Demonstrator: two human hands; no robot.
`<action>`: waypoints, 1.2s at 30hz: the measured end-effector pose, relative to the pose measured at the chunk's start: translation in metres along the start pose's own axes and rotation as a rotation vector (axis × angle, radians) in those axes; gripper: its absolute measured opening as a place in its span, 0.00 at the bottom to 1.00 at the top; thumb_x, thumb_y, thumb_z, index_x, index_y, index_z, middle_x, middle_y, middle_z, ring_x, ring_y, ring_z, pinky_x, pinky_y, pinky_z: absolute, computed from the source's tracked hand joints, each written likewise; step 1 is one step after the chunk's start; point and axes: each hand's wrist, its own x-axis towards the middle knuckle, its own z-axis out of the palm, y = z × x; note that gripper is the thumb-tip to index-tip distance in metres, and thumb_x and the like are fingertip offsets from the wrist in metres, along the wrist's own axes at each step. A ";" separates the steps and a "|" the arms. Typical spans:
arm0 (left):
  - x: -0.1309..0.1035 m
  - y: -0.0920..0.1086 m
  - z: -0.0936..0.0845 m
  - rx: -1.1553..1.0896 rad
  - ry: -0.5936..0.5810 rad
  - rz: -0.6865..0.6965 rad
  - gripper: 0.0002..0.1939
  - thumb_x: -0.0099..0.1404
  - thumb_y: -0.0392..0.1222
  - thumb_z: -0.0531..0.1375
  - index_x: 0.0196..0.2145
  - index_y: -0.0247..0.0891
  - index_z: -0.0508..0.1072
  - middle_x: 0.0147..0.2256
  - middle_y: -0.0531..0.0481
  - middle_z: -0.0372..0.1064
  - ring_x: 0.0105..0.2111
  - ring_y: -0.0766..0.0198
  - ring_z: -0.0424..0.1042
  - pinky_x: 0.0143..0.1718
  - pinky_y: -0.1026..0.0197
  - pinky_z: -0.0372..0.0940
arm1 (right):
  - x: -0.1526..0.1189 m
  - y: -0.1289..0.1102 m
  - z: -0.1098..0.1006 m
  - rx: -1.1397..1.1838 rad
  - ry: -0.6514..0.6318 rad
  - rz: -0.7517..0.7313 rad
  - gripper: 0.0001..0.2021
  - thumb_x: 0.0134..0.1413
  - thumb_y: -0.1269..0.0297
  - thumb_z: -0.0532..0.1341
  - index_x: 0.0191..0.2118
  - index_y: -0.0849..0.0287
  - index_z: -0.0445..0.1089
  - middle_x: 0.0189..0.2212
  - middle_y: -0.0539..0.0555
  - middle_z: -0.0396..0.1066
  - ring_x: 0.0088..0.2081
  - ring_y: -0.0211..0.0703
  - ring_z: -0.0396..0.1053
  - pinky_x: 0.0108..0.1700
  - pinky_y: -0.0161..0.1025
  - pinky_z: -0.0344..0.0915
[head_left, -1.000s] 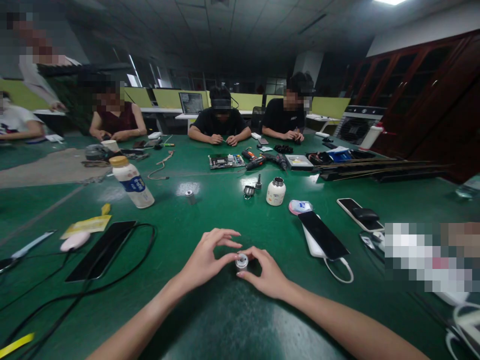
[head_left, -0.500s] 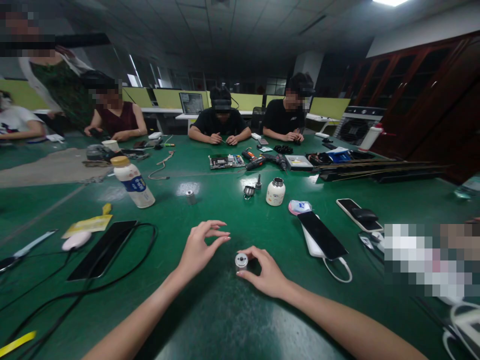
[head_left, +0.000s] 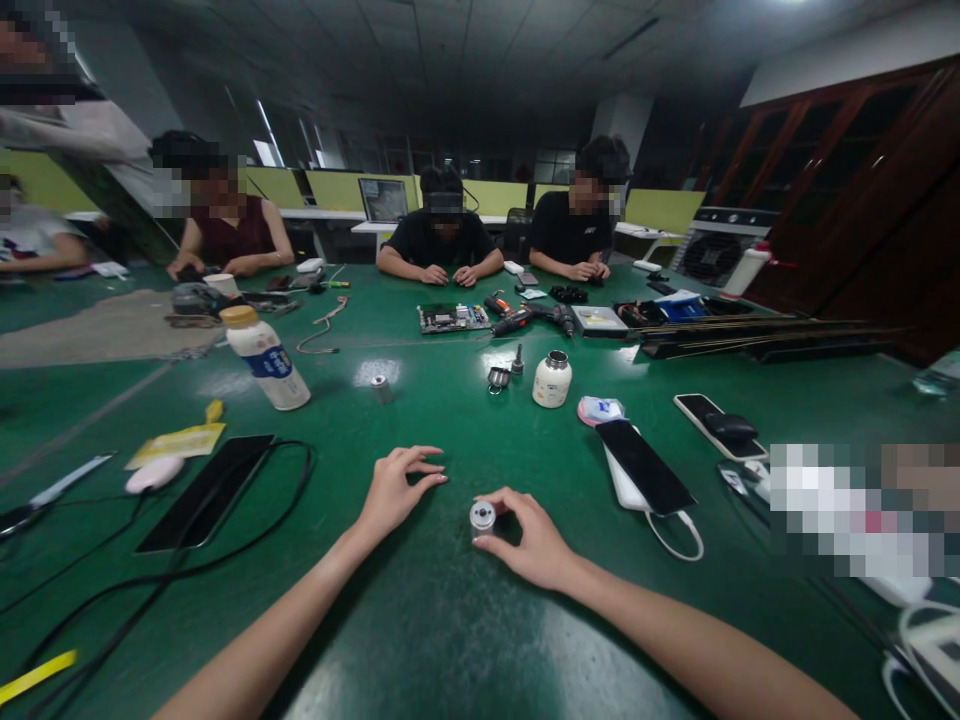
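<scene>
My right hand curls its thumb and fingers around a small silver metal cylinder, which stands upright on the green table. The round top of the cylinder has a dark hole in its centre. To its left, my left hand hovers low with thumb and fingers apart and nothing between them. A second small metal cylinder stands farther off, beyond my left hand. Past my right hand is a cream thermos flask without a lid, beside a dark metal cup-like piece.
A drink bottle stands at the left, near a black tablet and looping cables. At the right lie a phone on a white power bank and another phone. Across the table are a circuit board, power drills and several seated people.
My left hand has shifted slightly left, away from the cylinder. My right hand stays around the cylinder. The standing person at the far left has moved.
</scene>
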 end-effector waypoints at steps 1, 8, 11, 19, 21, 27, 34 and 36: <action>-0.001 0.006 0.000 -0.024 0.021 0.005 0.13 0.59 0.47 0.65 0.41 0.42 0.74 0.33 0.50 0.80 0.43 0.52 0.75 0.50 0.49 0.60 | 0.000 0.000 0.000 -0.001 0.000 -0.003 0.18 0.50 0.64 0.68 0.47 0.53 0.69 0.42 0.52 0.75 0.42 0.46 0.71 0.47 0.44 0.63; -0.014 0.060 -0.001 -0.169 -0.095 0.114 0.15 0.60 0.48 0.65 0.44 0.43 0.74 0.36 0.49 0.80 0.44 0.53 0.73 0.50 0.49 0.59 | 0.000 0.001 0.001 -0.029 0.005 -0.019 0.15 0.50 0.62 0.68 0.44 0.54 0.69 0.39 0.51 0.75 0.41 0.45 0.71 0.45 0.42 0.63; -0.018 0.066 0.001 -0.150 -0.144 0.144 0.15 0.59 0.47 0.66 0.44 0.44 0.74 0.36 0.50 0.80 0.45 0.53 0.73 0.49 0.50 0.59 | 0.000 0.001 0.000 -0.025 0.005 -0.024 0.15 0.51 0.62 0.68 0.44 0.54 0.68 0.39 0.51 0.75 0.41 0.46 0.71 0.45 0.43 0.63; -0.023 0.068 0.003 -0.102 -0.220 0.230 0.14 0.64 0.41 0.60 0.48 0.45 0.74 0.44 0.48 0.77 0.47 0.54 0.71 0.50 0.51 0.59 | 0.000 0.005 0.003 -0.032 0.027 -0.038 0.15 0.50 0.63 0.68 0.44 0.55 0.68 0.40 0.51 0.75 0.42 0.46 0.72 0.46 0.43 0.63; -0.024 0.071 0.003 -0.108 -0.231 0.247 0.16 0.64 0.39 0.58 0.50 0.45 0.73 0.48 0.46 0.74 0.49 0.54 0.69 0.51 0.51 0.59 | 0.000 0.004 0.003 -0.030 0.032 -0.036 0.15 0.50 0.63 0.68 0.43 0.55 0.68 0.39 0.51 0.75 0.41 0.45 0.72 0.45 0.42 0.63; -0.024 0.068 0.007 -0.047 -0.131 0.174 0.16 0.62 0.45 0.62 0.48 0.44 0.71 0.38 0.49 0.78 0.44 0.53 0.69 0.47 0.50 0.59 | 0.000 0.000 0.000 -0.007 0.010 -0.034 0.13 0.51 0.63 0.68 0.43 0.54 0.68 0.38 0.50 0.75 0.41 0.45 0.72 0.45 0.42 0.63; -0.028 0.068 0.010 -0.096 -0.176 0.233 0.14 0.63 0.39 0.60 0.48 0.44 0.72 0.48 0.48 0.75 0.48 0.54 0.69 0.49 0.51 0.58 | 0.001 0.003 0.002 -0.016 0.023 -0.038 0.15 0.50 0.63 0.68 0.44 0.54 0.68 0.38 0.50 0.74 0.40 0.45 0.71 0.44 0.41 0.62; -0.029 0.068 0.012 -0.106 -0.165 0.209 0.19 0.62 0.41 0.62 0.51 0.44 0.68 0.45 0.48 0.76 0.48 0.53 0.68 0.49 0.51 0.58 | 0.001 0.003 0.003 -0.020 0.027 -0.034 0.15 0.50 0.63 0.68 0.43 0.55 0.68 0.38 0.51 0.74 0.40 0.45 0.71 0.44 0.42 0.62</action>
